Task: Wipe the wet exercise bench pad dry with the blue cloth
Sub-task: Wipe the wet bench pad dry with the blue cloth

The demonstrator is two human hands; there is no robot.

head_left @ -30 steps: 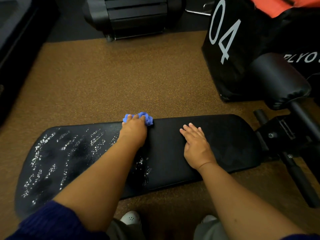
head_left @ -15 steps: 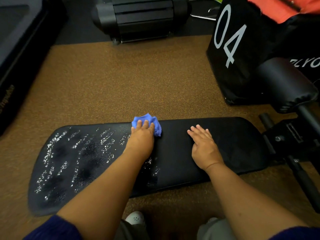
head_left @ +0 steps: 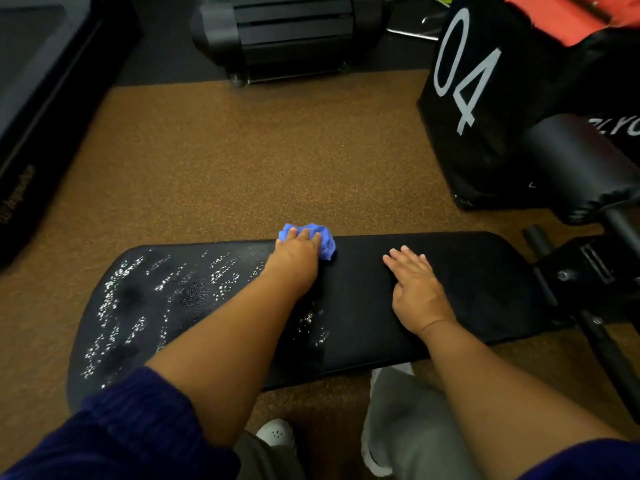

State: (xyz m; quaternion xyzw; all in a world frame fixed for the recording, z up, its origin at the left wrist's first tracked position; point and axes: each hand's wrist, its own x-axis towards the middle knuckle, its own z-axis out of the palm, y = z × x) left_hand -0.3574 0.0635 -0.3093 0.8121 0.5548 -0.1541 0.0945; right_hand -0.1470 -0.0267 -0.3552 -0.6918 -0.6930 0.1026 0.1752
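The black bench pad [head_left: 363, 299] lies across the lower middle of the head view. Its left half is speckled with water drops [head_left: 138, 299]; a small wet patch [head_left: 311, 327] sits beside my left forearm. The right half looks dry. My left hand [head_left: 294, 258] presses the crumpled blue cloth [head_left: 323, 242] onto the pad's far edge, fingers on top of it. My right hand [head_left: 415, 289] rests flat on the pad's dry right half, fingers spread, holding nothing.
A black plyo box marked 04 [head_left: 485, 98] stands at the right, with a round black roller pad [head_left: 571, 164] and the bench frame [head_left: 588, 282] beside it. Dark equipment [head_left: 287, 32] sits at the back and another dark bench [head_left: 34, 98] at the left. Brown speckled floor [head_left: 242, 161] lies beyond the pad.
My left hand and the cloth stay at the pad's far edge, shifted only slightly. The camera has tilted a little. My right hand has kept its place.
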